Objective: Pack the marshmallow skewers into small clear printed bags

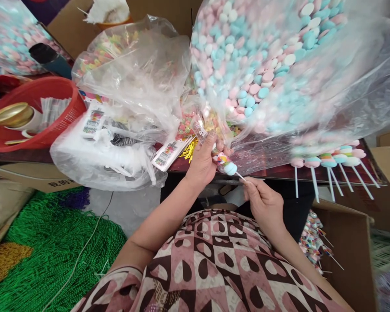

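Observation:
My left hand [204,159] is closed on a small clear printed plastic bag [199,130], whose end sticks up past the fingers. Beside those fingers is a marshmallow lollipop [229,168] with pale blue pieces and a colourful part above them. My right hand [264,200] pinches the lower end of its white stick [240,176]. Flat printed bags [172,154] and gold twist ties [189,150] lie on the table left of my left hand. How far the bag covers the candy is hard to make out.
A large clear bag of pink, blue and white marshmallows [253,93] fills the back right. Several candy sticks [328,161] overhang the table edge. A red basket [56,119] stands left. Below right, a cardboard box [351,247] holds wrapped candies [312,240]. Green cord [52,242] lies lower left.

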The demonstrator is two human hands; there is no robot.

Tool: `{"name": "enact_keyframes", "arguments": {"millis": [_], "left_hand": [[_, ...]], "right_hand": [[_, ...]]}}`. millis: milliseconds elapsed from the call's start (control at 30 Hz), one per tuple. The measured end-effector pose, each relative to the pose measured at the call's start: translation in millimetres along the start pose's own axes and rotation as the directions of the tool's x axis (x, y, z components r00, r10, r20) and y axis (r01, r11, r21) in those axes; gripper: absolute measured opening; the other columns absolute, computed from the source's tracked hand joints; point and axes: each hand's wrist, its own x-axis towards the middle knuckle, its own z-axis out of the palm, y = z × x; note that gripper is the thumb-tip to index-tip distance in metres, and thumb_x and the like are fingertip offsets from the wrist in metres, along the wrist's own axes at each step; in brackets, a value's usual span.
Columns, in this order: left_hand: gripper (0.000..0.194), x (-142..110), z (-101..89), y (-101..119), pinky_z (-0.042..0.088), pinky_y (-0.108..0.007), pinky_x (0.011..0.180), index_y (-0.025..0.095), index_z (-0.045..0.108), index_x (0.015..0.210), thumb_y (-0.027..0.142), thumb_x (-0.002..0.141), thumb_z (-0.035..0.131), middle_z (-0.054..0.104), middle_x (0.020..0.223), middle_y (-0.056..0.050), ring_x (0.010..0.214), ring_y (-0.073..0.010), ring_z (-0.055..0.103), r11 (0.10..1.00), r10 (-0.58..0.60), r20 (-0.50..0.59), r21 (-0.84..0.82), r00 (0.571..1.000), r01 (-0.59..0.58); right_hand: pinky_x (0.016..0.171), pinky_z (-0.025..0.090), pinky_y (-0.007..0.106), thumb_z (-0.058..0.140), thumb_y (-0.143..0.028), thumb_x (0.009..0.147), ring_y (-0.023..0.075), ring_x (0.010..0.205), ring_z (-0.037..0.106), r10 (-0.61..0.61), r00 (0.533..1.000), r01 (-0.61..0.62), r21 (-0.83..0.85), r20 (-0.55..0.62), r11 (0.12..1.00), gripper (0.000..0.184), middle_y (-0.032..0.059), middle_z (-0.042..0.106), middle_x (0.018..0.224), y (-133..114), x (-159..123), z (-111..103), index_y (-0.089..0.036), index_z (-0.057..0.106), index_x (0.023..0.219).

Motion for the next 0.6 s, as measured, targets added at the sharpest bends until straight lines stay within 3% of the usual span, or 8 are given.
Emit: {"name": "enact_keyframes", "arguments": {"millis": [100, 200, 300, 433, 533, 600], "left_hand": [[0.036, -4, -0.7, -4, 0.05, -0.027, 0.065, 0.022, 0.056, 0.084, 0.05, 0.076, 0.076, 0.059, 0.07, 0.005, 0.066, -0.0122, 0.065, 1.0, -0.019, 0.08, -0.003, 0.997, 0.019], [0.038, -12, -0.6, -7, 0.051, -0.029, 0.073, 0.024, 0.058, 0.099, 0.047, 0.076, 0.078, 0.069, 0.091, 0.001, 0.081, -0.015, 0.069, 0.996, -0.071, 0.198, 0.071, 0.978, 0.058], [0.034, -18, 0.6, -10, 0.05, -0.026, 0.076, 0.022, 0.057, 0.099, 0.036, 0.077, 0.078, 0.07, 0.101, -0.001, 0.087, -0.0148, 0.07, 0.982, -0.132, 0.243, 0.162, 0.961, 0.094], [0.024, -19, 0.6, -11, 0.047, -0.024, 0.061, 0.021, 0.053, 0.09, 0.034, 0.08, 0.071, 0.067, 0.085, 0.001, 0.072, -0.0134, 0.066, 0.972, -0.205, 0.173, 0.154, 0.963, 0.179], [0.016, -17, -2.4, -9, 0.048, -0.026, 0.065, 0.019, 0.05, 0.08, 0.027, 0.079, 0.064, 0.061, 0.071, 0.003, 0.062, -0.011, 0.061, 0.977, -0.208, 0.173, 0.087, 0.963, 0.196], [0.012, -17, -4.9, -10, 0.049, -0.027, 0.065, 0.018, 0.051, 0.079, 0.025, 0.079, 0.061, 0.059, 0.068, 0.003, 0.058, -0.0106, 0.06, 0.972, -0.235, 0.206, 0.059, 0.95, 0.228]], "right_hand": [[0.059, 0.049, 0.03, 0.066, -0.047, 0.087, 0.0089, 0.038, 0.036, 0.224, 0.957, -0.273, 0.309, 0.185, 0.911, 0.026, -0.0101, 0.038, 0.042, -1, 6, 2, -0.022, 0.068, 0.081], [0.062, 0.051, 0.03, 0.067, -0.046, 0.086, 0.007, 0.035, 0.031, 0.269, 0.918, -0.379, 0.45, 0.291, 0.808, 0.025, -0.0122, 0.037, 0.039, -4, 9, 8, -0.022, 0.064, 0.08], [0.066, 0.052, 0.03, 0.065, -0.047, 0.088, 0.0083, 0.037, 0.04, 0.2, 0.951, -0.285, 0.421, 0.235, 0.861, 0.026, -0.0107, 0.043, 0.04, -7, 7, 13, -0.022, 0.064, 0.08], [0.063, 0.049, 0.029, 0.06, -0.048, 0.092, 0.0118, 0.048, 0.051, 0.078, 0.974, -0.107, 0.127, 0.213, 0.986, 0.029, -0.0048, 0.056, 0.05, -15, 10, 4, -0.021, 0.068, 0.085], [0.065, 0.05, 0.029, 0.062, -0.043, 0.091, 0.0146, 0.063, 0.06, -0.085, 0.995, 0.088, -0.053, 0.061, 0.995, 0.022, 0.0005, 0.067, 0.071, -24, 20, -9, -0.023, 0.071, 0.09], [0.072, 0.052, 0.031, 0.063, -0.039, 0.091, 0.0163, 0.072, 0.064, -0.199, 0.979, 0.193, -0.103, -0.049, 0.976, 0.017, 0.0019, 0.07, 0.081, -31, 30, -14, -0.025, 0.072, 0.093]]}}
